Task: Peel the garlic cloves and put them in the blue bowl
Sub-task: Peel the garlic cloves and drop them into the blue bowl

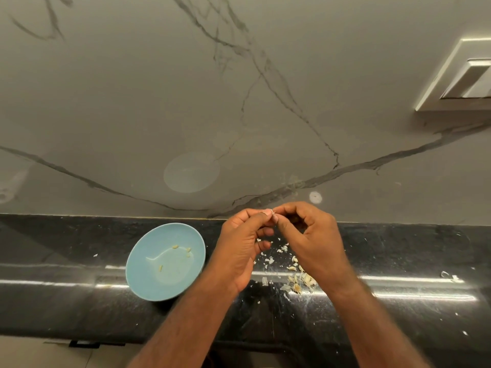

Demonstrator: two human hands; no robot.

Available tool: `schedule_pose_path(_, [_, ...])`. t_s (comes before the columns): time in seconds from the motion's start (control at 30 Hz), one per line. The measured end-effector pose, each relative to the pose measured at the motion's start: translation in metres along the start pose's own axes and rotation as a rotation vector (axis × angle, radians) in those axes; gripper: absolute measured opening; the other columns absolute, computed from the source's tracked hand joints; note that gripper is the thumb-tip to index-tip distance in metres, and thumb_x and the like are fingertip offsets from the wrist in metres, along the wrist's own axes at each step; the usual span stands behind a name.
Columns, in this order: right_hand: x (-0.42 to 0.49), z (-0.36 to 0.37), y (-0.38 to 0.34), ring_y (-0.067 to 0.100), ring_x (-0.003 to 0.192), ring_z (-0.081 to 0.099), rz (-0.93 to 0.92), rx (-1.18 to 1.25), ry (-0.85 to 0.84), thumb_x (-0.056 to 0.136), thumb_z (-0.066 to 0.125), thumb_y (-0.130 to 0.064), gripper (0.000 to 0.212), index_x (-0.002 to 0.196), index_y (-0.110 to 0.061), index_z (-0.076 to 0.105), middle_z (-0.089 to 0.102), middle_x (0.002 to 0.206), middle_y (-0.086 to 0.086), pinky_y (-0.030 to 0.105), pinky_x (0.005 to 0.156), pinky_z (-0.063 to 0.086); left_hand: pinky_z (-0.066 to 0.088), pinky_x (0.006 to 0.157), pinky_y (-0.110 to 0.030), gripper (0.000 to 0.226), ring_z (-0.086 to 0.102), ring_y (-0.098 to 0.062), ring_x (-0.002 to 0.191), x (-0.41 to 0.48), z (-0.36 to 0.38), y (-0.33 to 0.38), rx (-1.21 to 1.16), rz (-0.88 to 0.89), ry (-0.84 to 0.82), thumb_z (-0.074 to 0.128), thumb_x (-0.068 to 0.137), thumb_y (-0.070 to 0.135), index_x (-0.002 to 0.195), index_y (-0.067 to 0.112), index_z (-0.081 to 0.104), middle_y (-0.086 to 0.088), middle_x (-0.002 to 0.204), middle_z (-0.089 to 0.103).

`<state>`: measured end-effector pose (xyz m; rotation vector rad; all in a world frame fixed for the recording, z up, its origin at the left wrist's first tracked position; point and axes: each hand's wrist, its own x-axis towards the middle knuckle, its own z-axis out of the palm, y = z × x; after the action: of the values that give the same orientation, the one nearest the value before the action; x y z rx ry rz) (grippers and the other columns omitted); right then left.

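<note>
A small garlic clove is pinched between the fingertips of my left hand and my right hand, held above the black counter near the wall. The clove is mostly hidden by my fingers. The blue bowl stands on the counter to the left of my left hand, with several peeled cloves lying inside it. Under my right hand lies a heap of garlic cloves and papery skins.
The black stone counter runs left to right, with its front edge near the bottom. Bits of skin are scattered to the right. A marble-look wall rises behind, with a white switch plate at the upper right.
</note>
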<state>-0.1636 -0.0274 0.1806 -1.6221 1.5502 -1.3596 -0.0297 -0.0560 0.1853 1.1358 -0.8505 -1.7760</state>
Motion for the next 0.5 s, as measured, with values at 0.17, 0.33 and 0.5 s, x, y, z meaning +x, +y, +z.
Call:
schedule_pose_path(0.17, [-0.0006, -0.0001, 0.0005, 0.008, 0.08, 0.069, 0.071, 0.048, -0.023, 0.095, 0.067, -0.018, 0.012, 0.094, -0.029, 0.071, 0.072, 0.085, -0.014, 0.019, 0.071, 0.055, 0.052, 0.062, -0.022, 0.011, 0.065, -0.008, 0.074, -0.0013, -0.0043, 0.0002, 0.138, 0.139, 0.021, 0.068, 0.091, 0.012, 0.101, 0.009, 0.071, 0.0, 0.082, 0.072])
schedule_pose_path(0.33, [-0.0011, -0.0009, -0.0052, 0.006, 0.075, 0.07, 0.134, 0.128, -0.022, 0.094, 0.067, -0.019, 0.01, 0.088, -0.027, 0.07, 0.073, 0.083, -0.014, 0.017, 0.068, 0.055, 0.054, 0.064, -0.018, 0.008, 0.067, -0.005, 0.074, -0.0013, -0.0055, -0.0018, 0.297, 0.291, 0.041, 0.067, 0.092, 0.011, 0.096, 0.008, 0.073, 0.0, 0.084, 0.075])
schedule_pose_path(0.5, [-0.0011, 0.0003, -0.0082, 0.006, 0.071, 0.07, 0.171, 0.153, -0.029, 0.092, 0.071, -0.016, 0.007, 0.087, -0.021, 0.073, 0.074, 0.08, -0.008, 0.02, 0.066, 0.056, 0.055, 0.067, -0.02, 0.008, 0.07, -0.011, 0.079, -0.0021, -0.0049, -0.0073, 0.361, 0.375, 0.063, 0.066, 0.093, 0.012, 0.094, 0.015, 0.073, -0.001, 0.085, 0.075])
